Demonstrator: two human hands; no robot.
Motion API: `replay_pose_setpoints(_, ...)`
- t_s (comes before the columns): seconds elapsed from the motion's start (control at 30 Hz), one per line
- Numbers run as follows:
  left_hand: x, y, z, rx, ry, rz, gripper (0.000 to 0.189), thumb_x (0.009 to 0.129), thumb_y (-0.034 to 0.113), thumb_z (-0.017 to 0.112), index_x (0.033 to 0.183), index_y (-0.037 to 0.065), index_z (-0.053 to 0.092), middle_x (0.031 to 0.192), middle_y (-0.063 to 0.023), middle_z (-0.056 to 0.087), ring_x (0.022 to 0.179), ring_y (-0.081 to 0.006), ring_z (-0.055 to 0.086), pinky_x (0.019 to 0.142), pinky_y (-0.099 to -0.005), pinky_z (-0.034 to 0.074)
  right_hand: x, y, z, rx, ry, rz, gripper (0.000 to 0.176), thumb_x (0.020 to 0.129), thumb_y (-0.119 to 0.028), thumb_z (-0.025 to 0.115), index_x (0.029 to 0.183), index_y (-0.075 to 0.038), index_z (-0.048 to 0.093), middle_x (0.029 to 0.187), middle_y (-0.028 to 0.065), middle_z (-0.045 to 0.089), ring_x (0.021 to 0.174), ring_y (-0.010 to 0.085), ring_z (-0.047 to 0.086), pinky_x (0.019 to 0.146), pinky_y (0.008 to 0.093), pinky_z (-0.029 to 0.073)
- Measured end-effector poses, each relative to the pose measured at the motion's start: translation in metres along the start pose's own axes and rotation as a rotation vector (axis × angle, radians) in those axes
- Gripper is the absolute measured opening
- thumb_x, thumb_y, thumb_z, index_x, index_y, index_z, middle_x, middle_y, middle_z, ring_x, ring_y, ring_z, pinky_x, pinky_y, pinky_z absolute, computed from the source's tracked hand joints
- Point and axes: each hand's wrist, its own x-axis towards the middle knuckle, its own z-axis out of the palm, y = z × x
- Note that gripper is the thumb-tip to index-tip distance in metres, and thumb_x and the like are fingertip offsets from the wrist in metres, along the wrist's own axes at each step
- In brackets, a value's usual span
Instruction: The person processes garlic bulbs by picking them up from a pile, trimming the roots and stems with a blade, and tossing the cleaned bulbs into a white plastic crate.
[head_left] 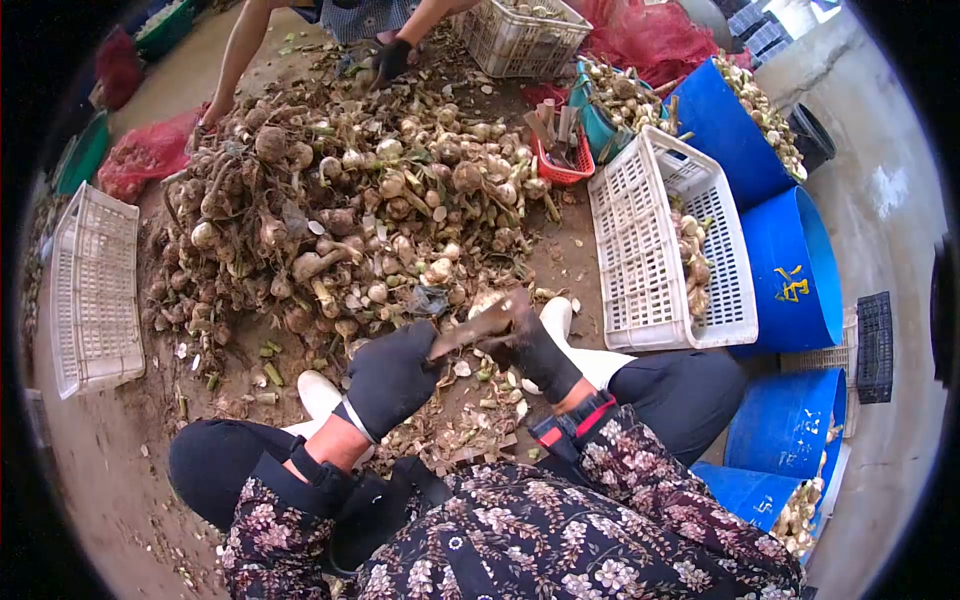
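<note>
Both my hands wear black gloves and are held over my knees. My right hand (pixel 532 350) grips a rusty knife (pixel 480 325) whose blade points left. My left hand (pixel 392 378) is closed in a fist at the blade's tip, around what looks like a garlic bulb, mostly hidden by the glove. A large heap of unpeeled garlic bulbs with roots and stalks (pixel 340 200) lies on the ground just beyond my hands. Cut stalks and skins (pixel 455 425) litter the ground between my white shoes.
A white crate (pixel 650 240) holding some trimmed bulbs stands to my right, with blue barrels (pixel 790 270) of bulbs behind it. Another white crate (pixel 95 290) lies at the left. Across the heap, another person's gloved hand (pixel 393 58) reaches in, near a white basket (pixel 525 35).
</note>
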Motion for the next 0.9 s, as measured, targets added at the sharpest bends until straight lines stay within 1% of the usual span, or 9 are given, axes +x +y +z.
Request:
replay_pose_setpoints(0.17,-0.008,0.012,-0.002,0.078,-0.060,0.092,0.018,0.075,0.020,0.064,0.088,0.010,0.057,0.080,-0.0129,0.062,0.073,-0.0335,0.064,0.059,-0.0446,0.049,-0.027,0.037,0.016,-0.382,-0.138,-0.218,0.033,0.081,-0.013,0.070,0.111,-0.008,0.057,0.103,0.0073,0.063,0.090,0.0195,0.061,0.082,0.0329,0.049)
replay_pose_setpoints(0.23,-0.010,0.017,-0.006,0.100,-0.088,0.103,0.019,0.077,0.019,0.062,0.092,0.009,0.056,0.080,-0.0134,0.061,0.072,-0.0337,0.064,0.058,-0.0456,0.048,-0.029,0.005,0.019,0.106,-0.113,0.231,0.031,0.084,-0.015,0.067,0.113,-0.007,0.056,0.103,0.0051,0.063,0.093,0.0185,0.061,0.082,0.0326,0.049)
replay_pose_setpoints(0.27,-0.011,0.016,-0.006,0.099,-0.086,0.101,0.019,0.077,0.019,0.062,0.092,0.009,0.056,0.080,-0.0134,0.061,0.072,-0.0337,0.064,0.058,-0.0456,0.048,-0.021,-0.038,0.010,0.024,-0.139,0.310,0.031,0.087,-0.017,0.065,0.114,-0.006,0.055,0.108,0.0047,0.062,0.097,0.0169,0.061,0.084,0.0307,0.049)
replay_pose_setpoints(0.37,-0.012,0.013,-0.003,0.094,-0.090,0.125,0.022,0.077,0.018,0.061,0.095,0.008,0.054,0.082,-0.0140,0.061,0.071,-0.0337,0.064,0.057,-0.0461,0.047,-0.027,-0.012,0.016,-0.299,-0.190,0.070,0.033,0.089,-0.020,0.062,0.117,-0.006,0.053,0.112,0.0064,0.060,0.099,0.0162,0.060,0.085,0.0288,0.050)
replay_pose_setpoints(0.5,-0.014,0.011,-0.001,0.071,-0.058,0.122,0.019,0.077,0.018,0.061,0.092,0.008,0.055,0.081,-0.0137,0.060,0.071,-0.0335,0.063,0.057,-0.0454,0.047,-0.037,0.066,0.027,-0.285,-0.251,0.131,0.025,0.086,-0.021,0.065,0.108,-0.009,0.061,0.102,0.0065,0.065,0.095,0.0191,0.060,0.087,0.0361,0.047)
replay_pose_setpoints(0.57,-0.012,0.009,0.000,0.077,-0.046,0.128,0.018,0.076,0.017,0.061,0.091,0.008,0.055,0.080,-0.0134,0.060,0.071,-0.0333,0.063,0.057,-0.0449,0.047,-0.039,0.061,0.028,0.377,0.076,0.089,0.024,0.080,-0.020,0.072,0.097,-0.006,0.063,0.090,0.0080,0.065,0.083,0.0187,0.062,0.076,0.0340,0.049)
replay_pose_setpoints(0.6,-0.011,0.008,0.001,0.097,-0.046,0.133,0.016,0.076,0.015,0.060,0.089,0.008,0.054,0.078,-0.0136,0.060,0.070,-0.0329,0.063,0.056,-0.0440,0.047,-0.038,0.050,0.026,0.379,0.075,0.092,0.024,0.080,-0.020,0.072,0.097,-0.006,0.063,0.090,0.0080,0.065,0.083,0.0187,0.062,0.076,0.0340,0.049)
replay_pose_setpoints(0.8,-0.005,-0.003,0.003,0.093,0.001,0.161,0.014,0.076,0.015,0.060,0.087,0.008,0.053,0.076,-0.0127,0.059,0.069,-0.0310,0.063,0.054,-0.0421,0.047,-0.023,-0.030,0.008,-0.280,0.004,-0.301,0.030,0.079,-0.021,0.071,0.099,-0.001,0.063,0.096,0.0125,0.065,0.082,0.0137,0.061,0.072,0.0320,0.052)
replay_pose_setpoints(0.9,0.000,-0.004,0.001,0.070,0.024,0.178,0.015,0.076,0.016,0.061,0.087,0.008,0.055,0.079,-0.0136,0.060,0.071,-0.0315,0.063,0.056,-0.0429,0.048,-0.019,-0.052,0.010,-0.176,-0.004,-0.057,0.025,0.077,-0.018,0.070,0.091,0.001,0.063,0.084,0.0100,0.066,0.074,0.0168,0.061,0.067,0.0341,0.050)
